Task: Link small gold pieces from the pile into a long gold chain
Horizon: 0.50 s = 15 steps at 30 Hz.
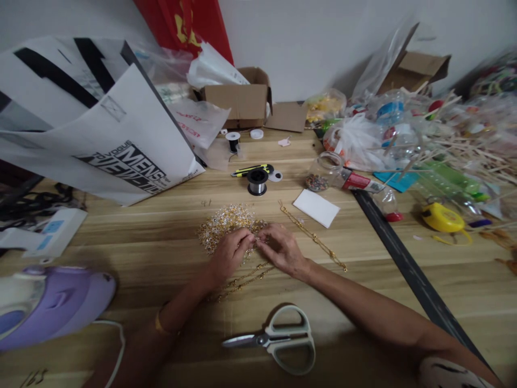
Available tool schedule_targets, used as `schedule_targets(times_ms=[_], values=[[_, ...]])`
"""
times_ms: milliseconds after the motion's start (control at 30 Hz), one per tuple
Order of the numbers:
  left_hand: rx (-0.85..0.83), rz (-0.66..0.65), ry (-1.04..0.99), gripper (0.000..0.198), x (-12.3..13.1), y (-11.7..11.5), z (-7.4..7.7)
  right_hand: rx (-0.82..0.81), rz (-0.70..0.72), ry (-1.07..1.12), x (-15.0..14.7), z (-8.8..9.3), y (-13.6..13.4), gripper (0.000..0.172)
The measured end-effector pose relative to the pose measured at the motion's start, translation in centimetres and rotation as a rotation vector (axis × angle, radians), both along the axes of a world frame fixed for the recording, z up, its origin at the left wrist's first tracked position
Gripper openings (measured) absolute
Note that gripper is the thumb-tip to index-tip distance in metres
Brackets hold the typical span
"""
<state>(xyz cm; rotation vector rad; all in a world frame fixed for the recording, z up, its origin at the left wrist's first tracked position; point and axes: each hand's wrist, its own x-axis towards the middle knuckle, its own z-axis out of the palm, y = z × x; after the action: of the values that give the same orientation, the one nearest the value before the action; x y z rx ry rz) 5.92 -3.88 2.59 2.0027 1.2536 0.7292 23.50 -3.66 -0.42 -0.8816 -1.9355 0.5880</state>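
Two hands of mine meet on the tabletop (194, 323): left hand (231, 249) and right hand (283, 250) seem pinched on a tiny beaded piece (256, 242), too small to make out. The bead pile (218, 229) sits at ten o'clock from them, likely for easy reach; the scissors (262, 340) lie at six. Between one and two, a clear jar (332, 160) holds multicoloured beads (316, 182); near twelve, a cardboard box (238, 105) holds a white packet (216, 67).
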Motion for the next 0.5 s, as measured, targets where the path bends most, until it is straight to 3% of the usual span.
schedule_targets(times_ms=[300, 500], values=[[0.038, -0.011, -0.006, 0.029, 0.2, -0.2, -0.1, 0.009, 0.022, -0.026, 0.4, 0.7, -0.1, 0.002], [-0.036, -0.017, -0.11, 0.028, 0.0, -0.1, 0.4, -0.181, -0.051, 0.198, 0.8, 1.3, 0.4, 0.004]])
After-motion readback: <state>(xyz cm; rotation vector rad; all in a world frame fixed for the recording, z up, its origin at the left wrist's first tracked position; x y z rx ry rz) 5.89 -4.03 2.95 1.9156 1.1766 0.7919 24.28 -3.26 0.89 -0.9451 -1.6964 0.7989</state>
